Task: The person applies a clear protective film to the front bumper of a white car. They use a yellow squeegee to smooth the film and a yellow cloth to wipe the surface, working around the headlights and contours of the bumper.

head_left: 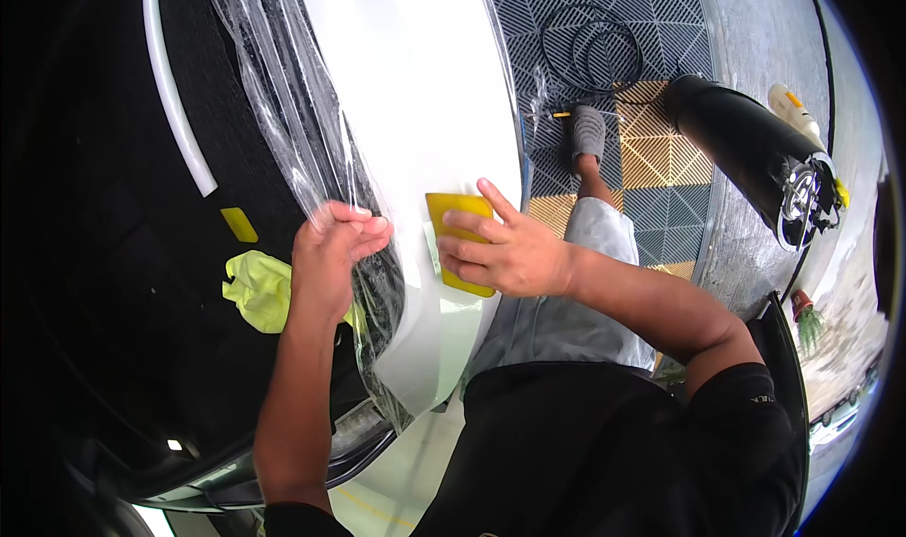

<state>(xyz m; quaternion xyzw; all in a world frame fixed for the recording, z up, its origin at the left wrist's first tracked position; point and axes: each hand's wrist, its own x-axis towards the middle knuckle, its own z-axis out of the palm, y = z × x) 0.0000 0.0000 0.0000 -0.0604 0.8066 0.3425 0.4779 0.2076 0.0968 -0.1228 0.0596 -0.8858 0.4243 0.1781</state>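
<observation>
Black shirt (613,447), beyond it a flat, straight-edged yellow squeegee (455,204).

And from over here, what a gloss on that white panel (406,93), slick and smooth, throwing back the light! Then the clear film (274,84), thin shiny plastic, all crinkles and creases. There's the yellow card (458,202), smooth plastic by the look of it, with a soft sheen. Now the lime cloth (257,292): soft, matt, rumpled. The floor tiles (665,202) look like ridged plastic, the concrete (760,27) mottled, and that black cylinder (736,141) gleams, smooth.
</observation>
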